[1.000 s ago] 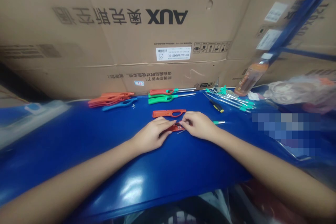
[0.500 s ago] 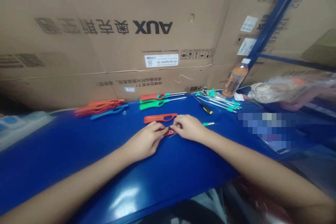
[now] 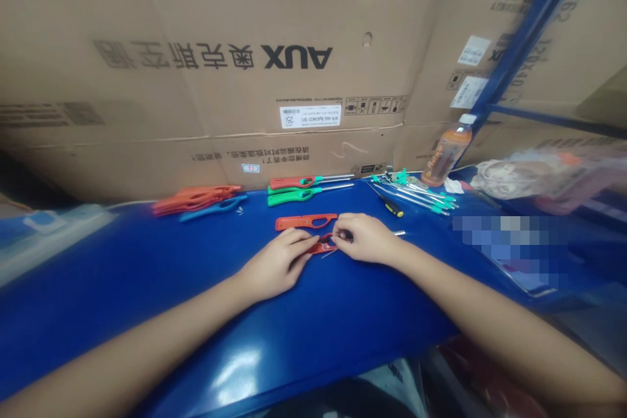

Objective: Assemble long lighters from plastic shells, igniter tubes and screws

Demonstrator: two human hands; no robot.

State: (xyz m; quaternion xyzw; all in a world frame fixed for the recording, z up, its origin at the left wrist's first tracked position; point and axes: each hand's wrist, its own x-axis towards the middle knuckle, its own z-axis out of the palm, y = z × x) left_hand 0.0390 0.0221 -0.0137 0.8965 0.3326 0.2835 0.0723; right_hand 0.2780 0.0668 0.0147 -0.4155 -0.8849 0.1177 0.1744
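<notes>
Our left hand (image 3: 274, 266) is pinching the shell (image 3: 321, 249) — likely steadying it — while our right hand (image 3: 367, 239) is working at three o'clock, grip unclear.

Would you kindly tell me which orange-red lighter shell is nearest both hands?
The orange-red shell between the left hand and right hand; the lone shell and the shell pile lie farther back.

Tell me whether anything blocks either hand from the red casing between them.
Nothing visible does: the left hand grips the red casing, and the right hand has its fingertips at it. The other casing piece lies beyond them.
</notes>
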